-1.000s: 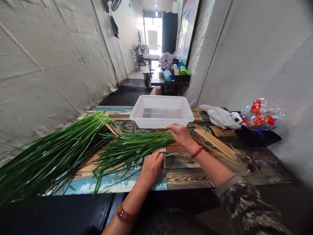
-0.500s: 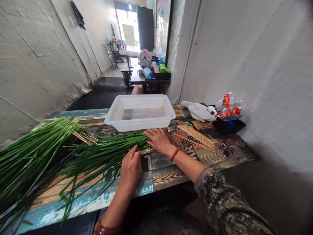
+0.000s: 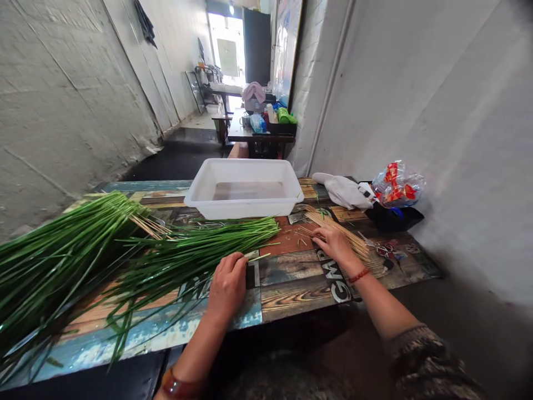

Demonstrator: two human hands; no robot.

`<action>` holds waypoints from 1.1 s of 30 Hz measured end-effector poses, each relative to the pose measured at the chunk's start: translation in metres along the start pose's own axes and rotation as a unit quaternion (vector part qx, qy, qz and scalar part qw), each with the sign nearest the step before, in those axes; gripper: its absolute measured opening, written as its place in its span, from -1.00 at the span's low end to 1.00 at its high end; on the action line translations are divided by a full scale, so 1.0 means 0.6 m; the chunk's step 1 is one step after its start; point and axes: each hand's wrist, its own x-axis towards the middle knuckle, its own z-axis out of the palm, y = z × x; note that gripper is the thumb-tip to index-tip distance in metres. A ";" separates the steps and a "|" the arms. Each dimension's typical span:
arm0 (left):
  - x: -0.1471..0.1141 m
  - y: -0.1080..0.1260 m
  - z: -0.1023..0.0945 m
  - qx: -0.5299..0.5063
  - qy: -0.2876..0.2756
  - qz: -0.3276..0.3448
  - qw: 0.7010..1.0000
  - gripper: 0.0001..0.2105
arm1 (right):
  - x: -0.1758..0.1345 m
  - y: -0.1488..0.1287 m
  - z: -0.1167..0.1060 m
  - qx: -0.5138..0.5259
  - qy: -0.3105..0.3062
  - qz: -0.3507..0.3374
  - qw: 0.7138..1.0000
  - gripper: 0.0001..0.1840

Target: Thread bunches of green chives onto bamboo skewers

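A loose bunch of long green chives lies across the middle of the table, cut ends toward the right. My left hand rests at the near side of this bunch, fingers curled together, and a pale-ended stalk sticks out past the fingertips. Over to the right, my right hand is at the pile of bamboo skewers. Its fingers are bent and pinched around the thin skewers at the pile's near left side; the fingertips partly cover them.
Behind the chives stands a white plastic tub. A larger chive bundle fills the left side, near several skewers. Scissors, a white cap and a clear plastic bag with red print lie at the right.
My right hand has left the chives' cut ends and moved right to the skewers. My left hand's fingers have curled in beside the bunch. The view has shifted slightly.
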 end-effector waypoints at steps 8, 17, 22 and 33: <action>-0.003 0.006 -0.005 -0.053 -0.016 -0.013 0.998 -0.83 | -0.009 -0.007 0.014 -0.036 -0.002 0.003 0.999 -0.85; -0.004 -0.009 0.003 -0.217 -0.007 -0.151 0.964 -0.80 | -0.001 -0.093 -0.015 0.425 0.003 0.083 0.902 -0.68; 0.000 -0.010 0.006 -0.242 -0.034 -0.187 0.952 -0.74 | -0.006 -0.195 0.009 0.613 -0.163 0.177 0.753 -0.59; 0.085 0.024 0.006 -0.265 -0.038 -0.172 0.948 -0.81 | 0.014 -0.191 0.068 0.633 -0.099 0.126 0.757 -0.93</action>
